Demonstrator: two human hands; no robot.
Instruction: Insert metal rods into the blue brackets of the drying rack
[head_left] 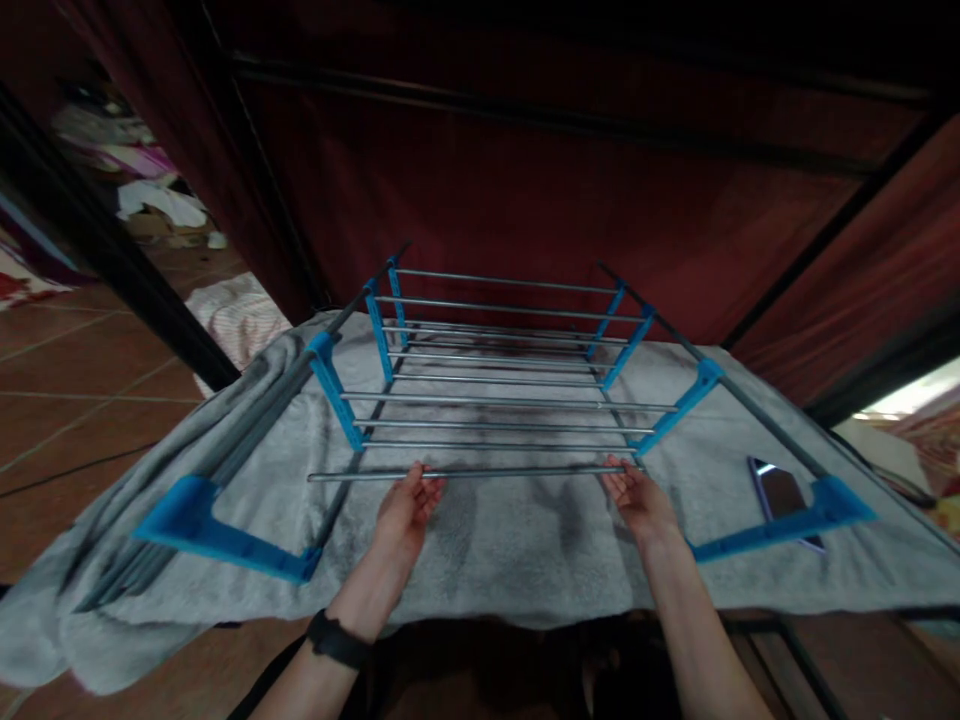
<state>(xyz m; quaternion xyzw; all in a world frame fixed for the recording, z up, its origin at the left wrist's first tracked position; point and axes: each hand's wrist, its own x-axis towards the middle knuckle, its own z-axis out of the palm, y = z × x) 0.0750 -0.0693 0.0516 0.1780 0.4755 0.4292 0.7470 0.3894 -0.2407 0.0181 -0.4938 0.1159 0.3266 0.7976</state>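
Between my two hands lies a thin grey metal rod point(517, 472), held level above the blanket. My left hand point(409, 497) pinches it left of its middle, and the rod's free end sticks out past that hand. Near its right end, my right hand point(632, 490) grips it with thumb and fingers. In front stands a rack with several grey crossbars point(495, 402) joined to blue plastic brackets point(337, 395). The nearest blue brackets, on the left point(225, 530) and on the right point(780, 525), have no crossbar between them.
A grey blanket point(480, 570) covers the surface under the rack. A phone point(780, 495) lies by the right front bracket. Several loose grey rods point(135, 570) rest at the left. Dark red panels point(525, 190) rise behind; a striped cloth point(238, 325) is at the left.
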